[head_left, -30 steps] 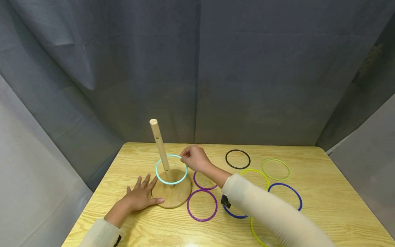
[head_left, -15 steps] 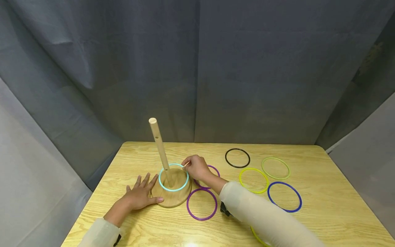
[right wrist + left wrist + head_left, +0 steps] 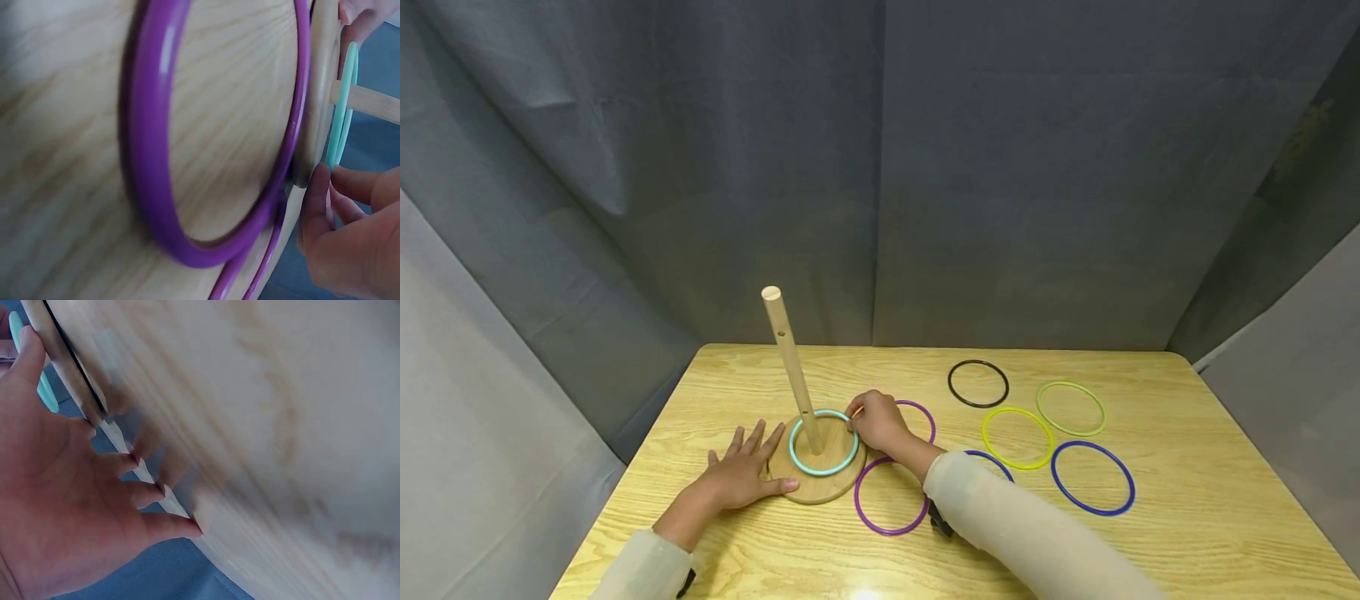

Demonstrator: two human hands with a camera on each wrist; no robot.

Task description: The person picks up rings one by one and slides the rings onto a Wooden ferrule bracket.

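A wooden peg (image 3: 790,367) stands tilted on a round wooden base (image 3: 820,487) at the table's left. A teal ring (image 3: 797,454) circles the peg just above the base. My right hand (image 3: 854,414) pinches that ring at its right edge. In the right wrist view the teal ring (image 3: 342,106) sits a little off the base (image 3: 315,94), with my fingertips (image 3: 320,187) closed on its rim. My left hand (image 3: 747,468) lies flat on the table, thumb against the base's left edge. In the left wrist view its fingers (image 3: 156,487) are straight.
Loose rings lie on the wooden table (image 3: 1187,517): a purple one (image 3: 859,498) by the base, another purple (image 3: 925,412) behind my right hand, black (image 3: 977,364), yellow (image 3: 992,454), light green (image 3: 1071,385), blue (image 3: 1092,510), and a blue one (image 3: 992,457) partly under my sleeve. Grey curtains surround the table.
My right hand has lowered the teal ring down the peg from mid-height to just above the base. The left hand has stayed put.
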